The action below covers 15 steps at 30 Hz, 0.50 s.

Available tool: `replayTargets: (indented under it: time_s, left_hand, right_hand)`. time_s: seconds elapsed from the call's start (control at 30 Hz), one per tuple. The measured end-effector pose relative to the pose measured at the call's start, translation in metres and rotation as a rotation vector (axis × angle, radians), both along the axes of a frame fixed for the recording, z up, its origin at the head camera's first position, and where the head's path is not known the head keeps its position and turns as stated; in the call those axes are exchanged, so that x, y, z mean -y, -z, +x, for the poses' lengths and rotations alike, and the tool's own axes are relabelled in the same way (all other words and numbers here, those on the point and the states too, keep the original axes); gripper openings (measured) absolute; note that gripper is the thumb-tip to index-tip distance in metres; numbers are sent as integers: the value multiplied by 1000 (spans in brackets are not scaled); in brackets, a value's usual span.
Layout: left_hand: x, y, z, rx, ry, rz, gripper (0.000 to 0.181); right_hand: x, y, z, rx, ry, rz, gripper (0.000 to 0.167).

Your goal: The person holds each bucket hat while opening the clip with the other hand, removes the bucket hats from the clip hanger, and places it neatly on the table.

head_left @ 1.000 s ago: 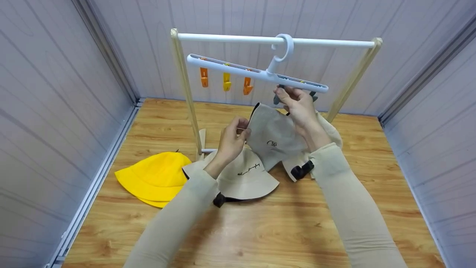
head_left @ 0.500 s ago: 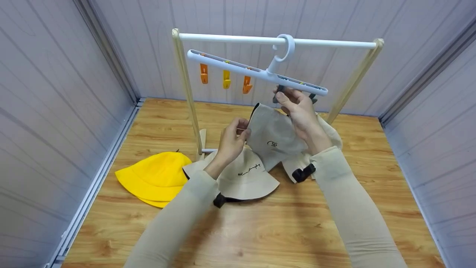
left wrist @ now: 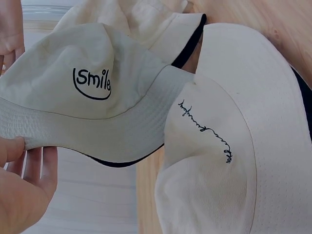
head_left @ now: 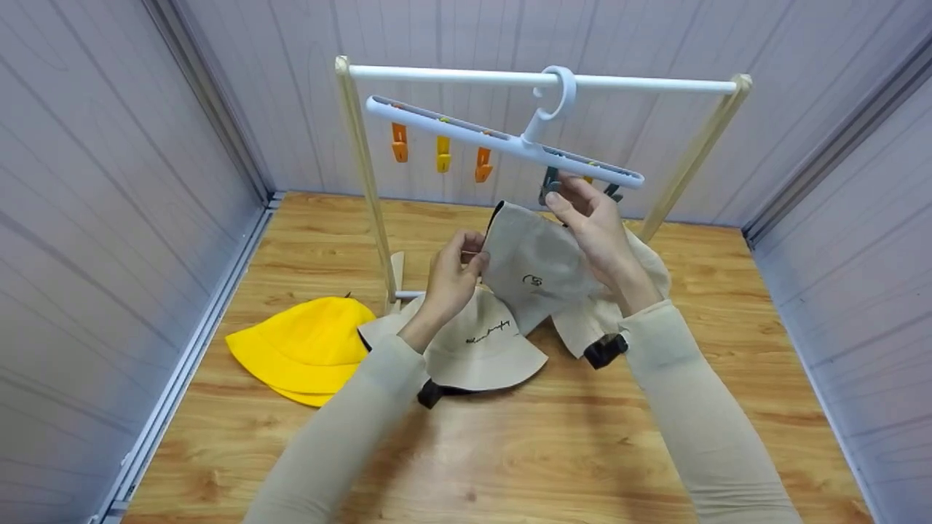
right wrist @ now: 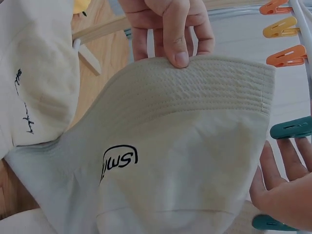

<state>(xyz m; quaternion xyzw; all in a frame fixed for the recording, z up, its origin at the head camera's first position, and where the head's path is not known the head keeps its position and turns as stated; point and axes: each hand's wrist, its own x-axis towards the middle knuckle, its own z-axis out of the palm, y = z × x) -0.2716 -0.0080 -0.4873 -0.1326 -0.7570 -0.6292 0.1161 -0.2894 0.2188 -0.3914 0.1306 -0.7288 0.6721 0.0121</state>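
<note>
Left hand (head_left: pixel 455 275) pinches grey hat (head_left: pixel 539 255) at brim's 9 o'clock, likely steadying it; right hand (head_left: pixel 603 236) loose-fingered by green clip (head_left: pixel 550 180), hat's 12 o'clock; hat at hanger's (head_left: pixel 466 133) 6 o'clock.

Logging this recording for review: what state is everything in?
Smile hat: held by its brim, unclipped
Left hand: pinching that brim
Hanger: hooked on the rod, tilted
Three left clips: hanging, empty
Inner green clip: holding no hat
Right hand: at that clip, grip unclear
Yellow hat: lying on the wooden surface
Script hat: lying, lettering showing
Rearmost hat: mostly hidden
</note>
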Motion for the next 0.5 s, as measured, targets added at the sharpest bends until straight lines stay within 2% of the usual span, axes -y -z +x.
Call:
replayTargets:
  time_s: [0.3,0.5]
  left_hand:
    - [1,-3,4,2,-2,32,15]
    - [3,-7,9,1,11,63,14]
  right_hand:
    - [-19,8,16,-78,10,114,50]
    - [-41,12,25,-120,61,173,46]
